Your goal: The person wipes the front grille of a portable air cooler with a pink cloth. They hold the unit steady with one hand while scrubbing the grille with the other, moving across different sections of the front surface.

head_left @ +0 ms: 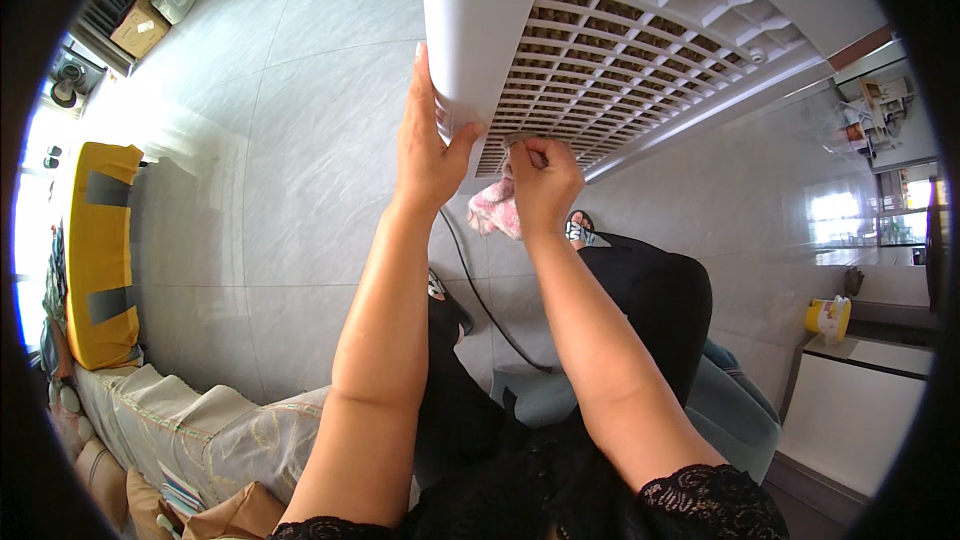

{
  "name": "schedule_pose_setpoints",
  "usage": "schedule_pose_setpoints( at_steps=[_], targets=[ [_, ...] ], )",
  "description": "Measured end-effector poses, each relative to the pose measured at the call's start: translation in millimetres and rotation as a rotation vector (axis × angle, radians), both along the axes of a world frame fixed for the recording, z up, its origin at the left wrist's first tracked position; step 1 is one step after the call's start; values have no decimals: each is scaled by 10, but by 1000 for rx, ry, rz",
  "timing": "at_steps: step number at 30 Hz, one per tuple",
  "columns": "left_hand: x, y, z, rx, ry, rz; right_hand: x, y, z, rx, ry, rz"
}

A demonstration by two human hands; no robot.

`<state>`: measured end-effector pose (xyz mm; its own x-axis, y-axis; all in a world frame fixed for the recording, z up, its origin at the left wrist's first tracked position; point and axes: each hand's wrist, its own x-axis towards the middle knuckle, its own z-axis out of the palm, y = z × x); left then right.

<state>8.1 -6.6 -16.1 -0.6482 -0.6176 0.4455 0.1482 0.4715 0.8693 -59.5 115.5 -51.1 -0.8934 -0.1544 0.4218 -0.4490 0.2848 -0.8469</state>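
Observation:
A tall white appliance (474,35) with a lattice grille (590,60) on its back stands in front of me. My left hand (428,145) grips its left side, thumb on one face and straight fingers along the other. At the grille's lower left corner, my right hand (545,180) is closed on a pink and white cloth (494,208), most of which hangs below the fingers. The right fingertips are at the grille bars; behind these shows a brownish, textured layer.
A black cord (480,295) runs over the grey tiled floor (330,140) by my feet. Left stand a yellow padded piece (105,255) and a cloth-covered sofa (210,430). At right, a yellow and white tub (828,320) sits on a white cabinet (850,410).

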Motion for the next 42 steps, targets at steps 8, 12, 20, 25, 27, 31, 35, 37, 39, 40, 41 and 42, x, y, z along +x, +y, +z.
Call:
schedule_pose_setpoints(
  at_steps=[8,12,20,25,27,31,35,37,39,40,41,42],
  targets=[
    [-37,0,-16,-10,20,8,-20,-63,53,77,112,69],
    [-16,2,-22,32,2,10,-22,104,-104,75,-68,3],
    [-27,15,-17,31,6,18,53,-102,-78,-178,-426,90],
    [-24,-17,-62,27,18,11,51,-135,-177,-79,-313,49],
    [-16,-24,-59,10,18,16,50,-110,-165,32,-201,45],
    [-26,15,2,18,2,15,64,-134,-211,-17,-217,23],
    [-34,-15,-38,-3,6,23,86,-142,-87,56,-145,19],
    [-24,-12,-58,17,6,17,82,-122,-38,93,-148,32],
    [-12,-19,-37,58,-1,6,68,-114,-24,105,-192,55],
    [-15,-15,-25,37,-5,11,49,-92,-63,67,-209,36],
    [-17,-3,-13,16,-9,16,22,-53,-153,29,-225,17],
    [-23,7,-4,-3,-12,23,-2,-24,-186,-7,-239,1]
  ],
)
